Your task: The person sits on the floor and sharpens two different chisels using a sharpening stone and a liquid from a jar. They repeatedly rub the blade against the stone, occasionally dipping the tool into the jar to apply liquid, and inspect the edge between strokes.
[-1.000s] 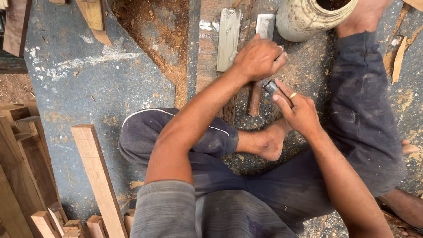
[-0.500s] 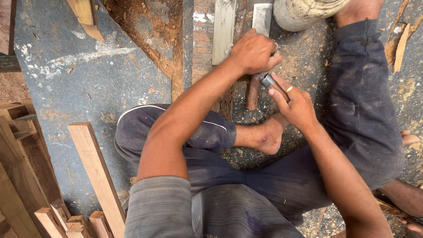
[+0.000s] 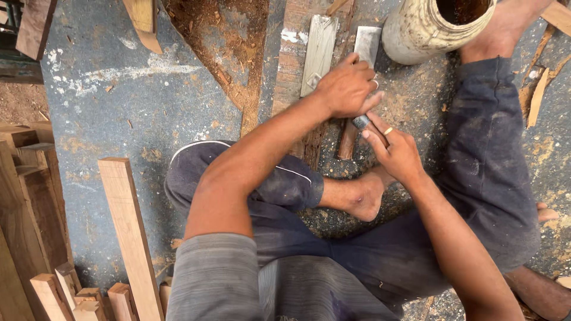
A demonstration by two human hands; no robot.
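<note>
Since the earlier frames the two hands have shifted a little lower and to the right in the view, and the pale cylindrical container (image 3: 437,27) at the top now shows more of its dark opening. At the far left, a stack of brown timber blocks (image 3: 27,196) stands beside a long pale wooden plank (image 3: 128,229) that lies slanted on the grey concrete floor (image 3: 107,101), with short sawn wooden offcuts (image 3: 77,297) clustered at the bottom edge. Further right, a patch of reddish sawdust (image 3: 229,41) spreads across the floor near a flat grey sharpening stone (image 3: 319,53) and a second, smaller grey block (image 3: 367,43) just beside it. The left hand (image 3: 347,88) is curled shut over the top of a metal tool with a brown wooden handle (image 3: 347,138), pressing down near the blocks. The right hand (image 3: 397,153), wearing a ring, is pinched closed on the tool's dark metal part just below the left hand, so the two hands touch. The person sits cross-legged in dark trousers, a bare foot (image 3: 363,199) lying just under the hands.
</note>
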